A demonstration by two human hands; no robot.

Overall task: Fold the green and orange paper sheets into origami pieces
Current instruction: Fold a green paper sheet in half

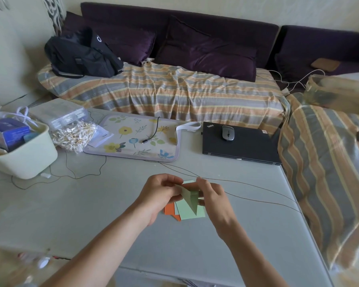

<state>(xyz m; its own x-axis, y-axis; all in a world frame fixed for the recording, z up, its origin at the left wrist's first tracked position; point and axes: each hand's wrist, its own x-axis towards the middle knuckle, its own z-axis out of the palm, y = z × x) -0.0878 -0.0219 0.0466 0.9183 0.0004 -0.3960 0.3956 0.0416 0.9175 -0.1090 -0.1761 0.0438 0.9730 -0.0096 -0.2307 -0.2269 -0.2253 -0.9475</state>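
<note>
Head view looks down on a pale grey desk (112, 204) with both hands raised just above it near the middle. Left hand (160, 193) has its fingers curled round the left end of a folded green piece (190, 198), and right hand (214, 199) pinches the same piece from the right side, so each grip is clamped on that paper. The folded green piece is a narrow pointed shape whose tip aims toward 6 o'clock, held clear of the desk between the two hands.

Directly beneath it, lying flat on the desk, is a light green sheet (192, 213), and an orange sheet (170, 210) pokes out from under that sheet at its 8 o'clock side; the two overlap and touch.

At 12 o'clock from the hands a floral mat (133, 141) lies with a short black cable (151, 135) on it. At 1 o'clock a closed black laptop (243, 143) carries a grey mouse (228, 133) on its lid. At 10 o'clock a cream bin (27, 160) stands beside a clear bag of cotton swabs (75, 135). A thin dark wire (247, 185) runs across the desk past the right hand. Beyond the desk, a sofa (174, 90) under a striped cover holds a black backpack (81, 56).
</note>
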